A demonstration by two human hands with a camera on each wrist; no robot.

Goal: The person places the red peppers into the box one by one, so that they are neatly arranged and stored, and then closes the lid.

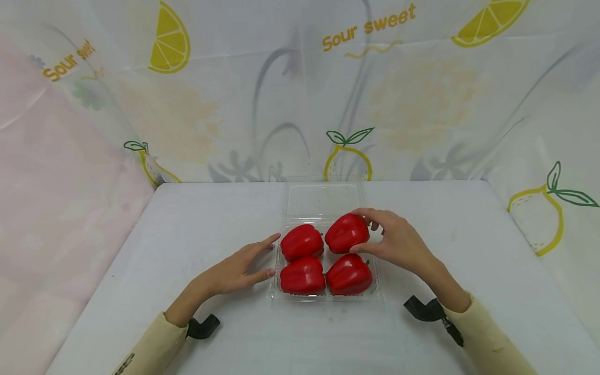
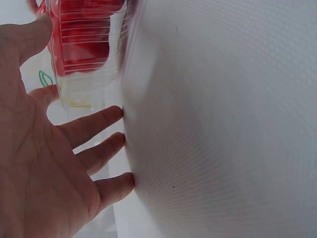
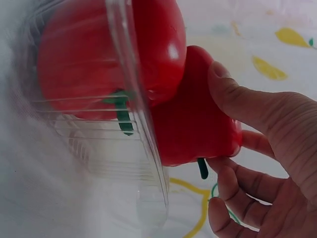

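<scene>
A clear plastic clamshell box (image 1: 300, 299) stands on the table with red bell peppers in both rows. My right hand (image 1: 400, 242) grips the back right bell pepper (image 1: 347, 233) between thumb and fingers; in the right wrist view this pepper (image 3: 195, 116) sits above the box rim, its green stem pointing down in that picture. Beside it are the back left pepper (image 1: 301, 242), front left pepper (image 1: 302, 277) and front right pepper (image 1: 349, 276). At the box's left side, my left hand (image 1: 234, 269) has its fingers spread, thumb and index tip right at the wall.
The box's clear lid (image 1: 323, 200) lies folded back toward the rear cloth (image 1: 290, 104), which is printed with lemons. A white cover (image 1: 211, 213) spreads over the table. Pink cloth (image 1: 61, 182) hangs at the left, and a black strap piece (image 1: 424, 309) is on the right wrist.
</scene>
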